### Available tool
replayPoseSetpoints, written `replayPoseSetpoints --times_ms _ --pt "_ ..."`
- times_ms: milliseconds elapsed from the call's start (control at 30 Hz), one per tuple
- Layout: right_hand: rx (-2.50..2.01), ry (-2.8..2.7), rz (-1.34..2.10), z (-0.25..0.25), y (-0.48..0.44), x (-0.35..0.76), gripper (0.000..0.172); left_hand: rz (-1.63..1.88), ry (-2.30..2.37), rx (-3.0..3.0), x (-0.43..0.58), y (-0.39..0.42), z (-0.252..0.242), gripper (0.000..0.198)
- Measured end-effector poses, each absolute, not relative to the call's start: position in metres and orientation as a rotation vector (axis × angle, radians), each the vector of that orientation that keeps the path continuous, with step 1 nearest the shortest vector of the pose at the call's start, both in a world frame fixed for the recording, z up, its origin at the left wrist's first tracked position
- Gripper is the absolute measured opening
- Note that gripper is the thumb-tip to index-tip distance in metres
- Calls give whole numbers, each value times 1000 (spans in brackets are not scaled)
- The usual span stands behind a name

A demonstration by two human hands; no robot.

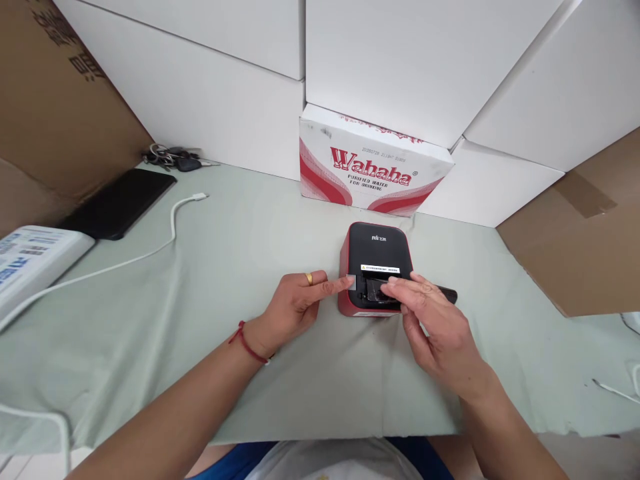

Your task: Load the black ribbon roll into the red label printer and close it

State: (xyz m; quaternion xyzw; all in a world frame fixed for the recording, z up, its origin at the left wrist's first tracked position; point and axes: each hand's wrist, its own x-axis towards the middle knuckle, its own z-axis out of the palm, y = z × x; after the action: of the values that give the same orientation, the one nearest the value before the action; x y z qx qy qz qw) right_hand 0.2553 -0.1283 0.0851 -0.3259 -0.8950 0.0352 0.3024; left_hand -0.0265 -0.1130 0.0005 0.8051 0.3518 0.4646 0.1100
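1. Head view: label printer [376,248] sits on the green cloth, just in front of the Wahaha box [370,167]. Its front compartment looks open.
2. Left hand [295,303], at the printer's left edge: thumb and forefinger pinch a small pale tab [351,283], other fingers curled.
3. Right hand [435,320], over the printer's front: fingertips closed on a black part [373,288] in the opening.
4. Judgement: midway. The part looks unseated and the compartment is not yet closed.
5. Keys [173,159] and cable [173,230] lie well left of the printer.

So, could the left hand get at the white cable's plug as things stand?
Probably yes. The left hand rests against the printer, and only bare tablecloth lies between it and the plug; nothing blocks the way.
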Motion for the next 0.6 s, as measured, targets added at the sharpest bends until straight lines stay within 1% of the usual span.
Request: replayPoseSetpoints --times_ms 100,267,433,533,600 --pt "-803 -2379 150 85 -127 254 56 1425 952 2245 -26 -108 -1 56" --pt "-776 -2329 212 81 -123 253 54 1480 847 2195 -24 -102 -2 55" --pt "-798 -2319 218 84 -124 254 53 1478 859 2218 -23 -101 -5 59" --pt "-864 -2311 295 93 -114 256 47 1481 879 2253 -25 -103 -7 63" --pt "-1008 -2275 403 102 -98 255 40 1443 925 2320 -25 -106 -10 68"
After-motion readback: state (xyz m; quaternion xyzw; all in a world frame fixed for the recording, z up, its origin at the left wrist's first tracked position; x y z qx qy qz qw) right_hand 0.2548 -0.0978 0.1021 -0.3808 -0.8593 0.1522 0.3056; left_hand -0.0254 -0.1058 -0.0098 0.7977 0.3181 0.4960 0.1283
